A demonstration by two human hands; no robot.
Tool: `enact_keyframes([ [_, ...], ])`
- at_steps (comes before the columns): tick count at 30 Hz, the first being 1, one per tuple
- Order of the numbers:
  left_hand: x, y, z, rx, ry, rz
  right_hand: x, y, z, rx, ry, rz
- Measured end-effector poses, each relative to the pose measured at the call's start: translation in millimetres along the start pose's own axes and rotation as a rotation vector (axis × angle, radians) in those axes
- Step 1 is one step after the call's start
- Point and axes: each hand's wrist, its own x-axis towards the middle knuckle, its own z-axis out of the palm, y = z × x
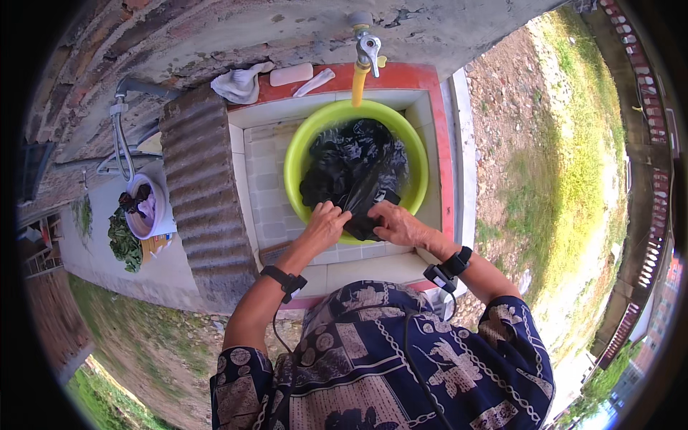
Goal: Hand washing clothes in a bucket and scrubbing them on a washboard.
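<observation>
A black wet garment (344, 172) lies bunched in water inside a lime-green plastic basin (294, 177), part of it drawn over the near rim. My left hand (325, 221) pinches the cloth at the basin's near side. Just to the right, my right hand (398, 223) has its curled fingers on the same cloth, beside a small white mark on it. The basin stands in a tiled sink (269, 188). Above its far rim hangs a yellow hose piece (359, 83) fitted to a metal tap (368, 48).
On the sink's red back ledge lie a grey-white cloth (242, 85), a pinkish soap bar (291, 74) and a whitish elongated item (315, 82). A corrugated sheet (207, 188) covers the left side. Farther left stands a pale bucket (159, 212) with cloths, near green leaves (122, 239).
</observation>
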Motion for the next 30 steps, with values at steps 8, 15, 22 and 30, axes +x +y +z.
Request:
enact_keyframes([
  [8,-10.1,30.1,1.5,-0.109,0.024,0.057,51.4,37.3,17.1,-0.255,0.274,-0.177],
  [15,45.8,8.2,-10.7,-0.191,0.168,-0.145,40.9,28.5,-56.5,-0.241,0.255,-0.066],
  [22,129.2,-54.6,11.5,0.113,-0.046,-0.090,38.3,-9.5,-121.6,-0.228,0.676,0.065],
  [30,125.8,-57.7,38.1,0.218,-0.411,-0.128,-23.4,-5.5,-52.8,-0.457,-0.126,-0.106],
])
